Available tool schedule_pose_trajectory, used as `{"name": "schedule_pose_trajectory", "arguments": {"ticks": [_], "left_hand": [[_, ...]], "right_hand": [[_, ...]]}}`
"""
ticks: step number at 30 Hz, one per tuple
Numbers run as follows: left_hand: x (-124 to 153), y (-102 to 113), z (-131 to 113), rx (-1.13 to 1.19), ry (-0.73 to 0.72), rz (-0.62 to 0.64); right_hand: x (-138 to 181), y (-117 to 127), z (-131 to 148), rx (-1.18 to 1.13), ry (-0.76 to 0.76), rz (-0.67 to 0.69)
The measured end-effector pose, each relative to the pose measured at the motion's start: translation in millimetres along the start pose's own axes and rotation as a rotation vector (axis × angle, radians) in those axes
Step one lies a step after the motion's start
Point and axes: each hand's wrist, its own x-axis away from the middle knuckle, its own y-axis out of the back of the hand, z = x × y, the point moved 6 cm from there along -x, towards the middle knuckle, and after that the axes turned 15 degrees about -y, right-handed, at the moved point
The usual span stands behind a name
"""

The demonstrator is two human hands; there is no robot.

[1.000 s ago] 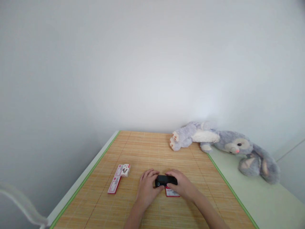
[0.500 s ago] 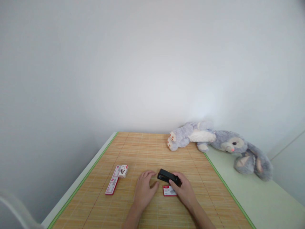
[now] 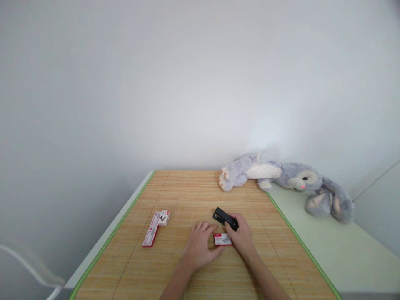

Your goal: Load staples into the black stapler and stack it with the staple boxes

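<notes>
My right hand point(image 3: 241, 239) grips the near end of a small black stapler point(image 3: 224, 217), which points away to the upper left on the bamboo mat point(image 3: 187, 196). A small red and white box point(image 3: 222, 239) lies flat just in front of it, between my two hands. My left hand point(image 3: 200, 248) rests on the mat with its fingers spread, its fingertips touching the left edge of that box. It holds nothing.
Two more red and white boxes point(image 3: 157, 225) lie to the left on the mat, one flat and one open. A grey plush rabbit point(image 3: 283, 181) sprawls at the back right, partly on the pale green tabletop point(image 3: 312, 246). A white wall stands behind.
My left hand let go of the stapler and dropped onto the mat by the box. My right hand kept the stapler and turned it so that its far end points up and left.
</notes>
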Motion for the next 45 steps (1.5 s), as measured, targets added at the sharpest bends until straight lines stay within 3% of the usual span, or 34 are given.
{"name": "schedule_pose_trajectory", "arguments": {"ticks": [6,13,16,25,45], "left_hand": [[-2,-8,-4,-0.029,0.018,0.028],[6,-5,31,-0.115,0.279,-0.097],[7,-4,41,-0.097,0.322,-0.100],[5,-2,56,0.024,0.258,-0.009],[7,-13,56,-0.007,0.142,0.012]], "right_hand": [[1,-1,3,0.034,-0.025,0.029],[7,-3,13,0.100,-0.036,0.114],[9,-3,20,0.112,-0.010,0.156],[10,-5,25,0.069,0.034,0.246],[14,-13,19,0.028,0.048,0.307]]}}
